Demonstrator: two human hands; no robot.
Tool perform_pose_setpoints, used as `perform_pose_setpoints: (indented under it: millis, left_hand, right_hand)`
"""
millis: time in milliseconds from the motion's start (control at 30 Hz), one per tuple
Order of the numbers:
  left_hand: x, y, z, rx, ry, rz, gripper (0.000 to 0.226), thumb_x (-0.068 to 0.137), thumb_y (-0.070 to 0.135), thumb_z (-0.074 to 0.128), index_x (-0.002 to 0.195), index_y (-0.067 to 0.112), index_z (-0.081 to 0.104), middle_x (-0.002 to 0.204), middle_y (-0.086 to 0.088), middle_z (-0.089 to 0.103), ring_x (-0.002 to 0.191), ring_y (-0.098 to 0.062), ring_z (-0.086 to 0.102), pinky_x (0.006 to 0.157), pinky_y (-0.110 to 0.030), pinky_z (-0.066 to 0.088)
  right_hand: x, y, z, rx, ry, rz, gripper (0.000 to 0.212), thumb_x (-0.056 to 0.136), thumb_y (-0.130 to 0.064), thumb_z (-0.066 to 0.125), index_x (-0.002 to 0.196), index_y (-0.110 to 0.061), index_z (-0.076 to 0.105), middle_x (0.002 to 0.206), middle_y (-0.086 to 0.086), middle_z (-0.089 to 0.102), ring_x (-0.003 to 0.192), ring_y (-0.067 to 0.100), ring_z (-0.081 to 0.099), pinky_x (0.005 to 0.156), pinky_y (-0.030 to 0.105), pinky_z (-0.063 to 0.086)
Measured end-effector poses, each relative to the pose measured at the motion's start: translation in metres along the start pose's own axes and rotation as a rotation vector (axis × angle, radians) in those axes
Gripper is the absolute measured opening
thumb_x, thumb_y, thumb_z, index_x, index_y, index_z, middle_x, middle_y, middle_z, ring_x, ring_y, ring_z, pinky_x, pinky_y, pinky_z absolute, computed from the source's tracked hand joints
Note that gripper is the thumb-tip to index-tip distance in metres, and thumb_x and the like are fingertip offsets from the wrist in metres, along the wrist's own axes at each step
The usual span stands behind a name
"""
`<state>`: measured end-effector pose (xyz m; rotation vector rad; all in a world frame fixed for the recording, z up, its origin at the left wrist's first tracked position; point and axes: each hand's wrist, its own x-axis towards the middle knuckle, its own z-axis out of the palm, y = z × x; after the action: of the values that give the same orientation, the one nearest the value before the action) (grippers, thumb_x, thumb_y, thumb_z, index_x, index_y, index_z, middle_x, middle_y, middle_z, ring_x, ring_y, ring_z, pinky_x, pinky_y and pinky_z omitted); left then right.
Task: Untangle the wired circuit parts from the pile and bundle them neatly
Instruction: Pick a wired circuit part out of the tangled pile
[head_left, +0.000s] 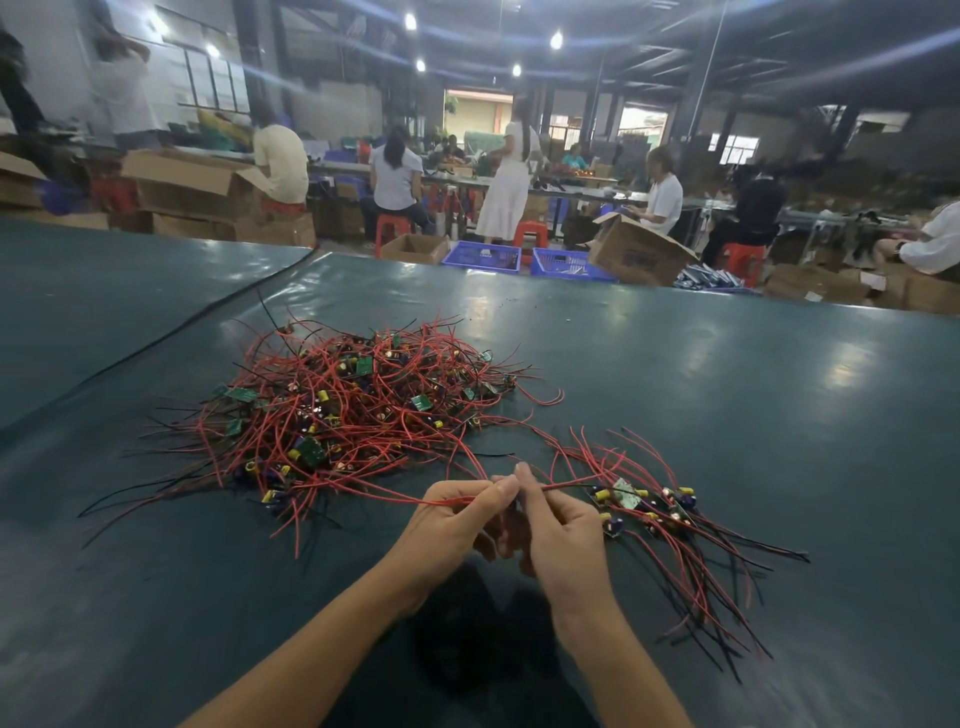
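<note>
1. Between the two hands, where they meet, the grip on the red wire (395, 496) is partly hidden by fingers. Whether one strand or several pass through cannot be told.
2. In the pile (353, 410), red and black leads cross so thickly that no board can be followed to its own wires.
3. The far workers on red stools (392, 226) are blurred.
4. The table (727, 374) has a dark green, glossy cover that reflects the ceiling lamps. Beyond its far edge stand blue crates (480, 257) and open cardboard boxes (636, 249).
5. The pile lies left of centre. A smaller group of wired boards (649, 512), laid straighter, lies just beside the right hand.
6. The left hand (457, 512) pinches the red wire between thumb and curled fingers.
7. The right hand (558, 525) grasps the same wire just beside it, forefinger raised. Both forearms reach in from the lower edge.
</note>
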<state>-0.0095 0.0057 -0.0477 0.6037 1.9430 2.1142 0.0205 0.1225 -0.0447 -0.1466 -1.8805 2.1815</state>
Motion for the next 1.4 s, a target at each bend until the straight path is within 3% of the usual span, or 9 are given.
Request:
perform_pose_setpoints:
  millis: [100, 200, 367, 733, 833, 933, 1067, 1200, 1400]
  left_hand:
    - [0.001, 0.000, -0.003, -0.020, 0.022, -0.029, 0.036, 0.079, 0.051, 0.063, 0.078, 0.017, 0.077, 0.062, -0.003, 0.065, 0.058, -0.015, 0.060, 0.058, -0.022, 0.047]
    - [0.004, 0.000, -0.003, -0.034, 0.030, -0.033, 0.039, 0.071, 0.055, 0.067, 0.064, 0.016, 0.073, 0.060, -0.005, 0.064, 0.055, -0.016, 0.059, 0.057, -0.022, 0.047]
    - [0.006, 0.002, -0.003, -0.027, 0.011, -0.018, 0.041, 0.070, 0.053, 0.067, 0.060, 0.014, 0.071, 0.056, -0.005, 0.062, 0.050, -0.015, 0.057, 0.055, -0.022, 0.048]
    - [0.003, 0.001, -0.004, -0.152, 0.030, -0.051, 0.034, 0.077, 0.043, 0.069, 0.053, 0.019, 0.066, 0.055, -0.004, 0.059, 0.048, -0.014, 0.054, 0.052, -0.022, 0.046]
    - [0.004, 0.001, -0.005, -0.202, 0.018, -0.067, 0.042, 0.081, 0.042, 0.062, 0.047, 0.018, 0.058, 0.051, -0.005, 0.054, 0.049, -0.017, 0.051, 0.053, -0.022, 0.044]
    - [0.004, 0.001, -0.005, -0.231, -0.025, -0.097, 0.042, 0.082, 0.043, 0.063, 0.048, 0.019, 0.058, 0.051, -0.003, 0.050, 0.050, -0.018, 0.049, 0.054, -0.023, 0.045]
    - [0.003, -0.002, -0.004, -0.158, -0.094, -0.130, 0.049, 0.079, 0.061, 0.063, 0.068, 0.014, 0.067, 0.064, -0.009, 0.058, 0.059, -0.019, 0.054, 0.055, -0.023, 0.044]
    - [0.006, -0.005, -0.006, -0.105, 0.001, -0.128, 0.052, 0.076, 0.065, 0.065, 0.057, 0.016, 0.061, 0.059, -0.006, 0.056, 0.056, -0.017, 0.055, 0.055, -0.022, 0.046]
    - [0.005, -0.004, -0.009, 0.124, 0.147, 0.085, 0.033, 0.089, 0.038, 0.061, 0.065, 0.016, 0.062, 0.060, 0.002, 0.061, 0.057, -0.010, 0.055, 0.057, -0.020, 0.044]
  right_hand:
    - [0.002, -0.001, -0.003, -0.042, 0.040, -0.054, 0.037, 0.091, -0.042, 0.056, 0.072, -0.021, 0.080, 0.055, 0.028, 0.047, 0.052, 0.022, 0.047, 0.052, 0.032, 0.042]
    - [0.010, -0.002, -0.014, -0.039, 0.141, -0.076, 0.036, 0.097, -0.038, 0.053, 0.077, -0.025, 0.080, 0.053, 0.001, 0.028, 0.046, 0.009, 0.027, 0.045, 0.024, 0.023]
    - [0.019, -0.007, -0.028, 0.033, 0.263, -0.085, 0.033, 0.098, -0.031, 0.057, 0.075, -0.022, 0.080, 0.050, -0.009, 0.033, 0.042, 0.002, 0.030, 0.042, 0.016, 0.026]
    - [0.017, -0.006, -0.031, 0.084, 0.367, -0.166, 0.042, 0.100, -0.038, 0.051, 0.071, -0.028, 0.079, 0.052, -0.012, 0.037, 0.043, 0.004, 0.029, 0.041, 0.019, 0.025]
    - [0.013, -0.005, -0.027, 0.062, 0.291, -0.217, 0.050, 0.098, -0.045, 0.052, 0.058, -0.021, 0.070, 0.051, -0.008, 0.042, 0.045, 0.007, 0.031, 0.045, 0.022, 0.026]
    - [0.004, -0.002, -0.016, -0.072, 0.055, -0.225, 0.053, 0.088, -0.056, 0.052, 0.051, -0.019, 0.060, 0.054, 0.009, 0.042, 0.047, 0.010, 0.035, 0.049, 0.022, 0.028]
    - [-0.008, 0.004, 0.000, -0.036, -0.207, -0.169, 0.056, 0.095, -0.041, 0.050, 0.055, -0.005, 0.066, 0.054, 0.009, 0.062, 0.052, 0.014, 0.060, 0.055, 0.020, 0.050]
    - [-0.006, 0.003, -0.003, -0.061, -0.078, -0.196, 0.063, 0.104, -0.016, 0.040, 0.047, -0.018, 0.067, 0.046, -0.004, 0.057, 0.045, 0.001, 0.052, 0.050, 0.012, 0.042]
    - [0.011, 0.005, -0.020, 0.006, 0.357, -0.053, 0.057, 0.104, -0.031, 0.040, 0.056, -0.013, 0.064, 0.046, -0.009, 0.050, 0.041, 0.004, 0.038, 0.050, 0.026, 0.031]
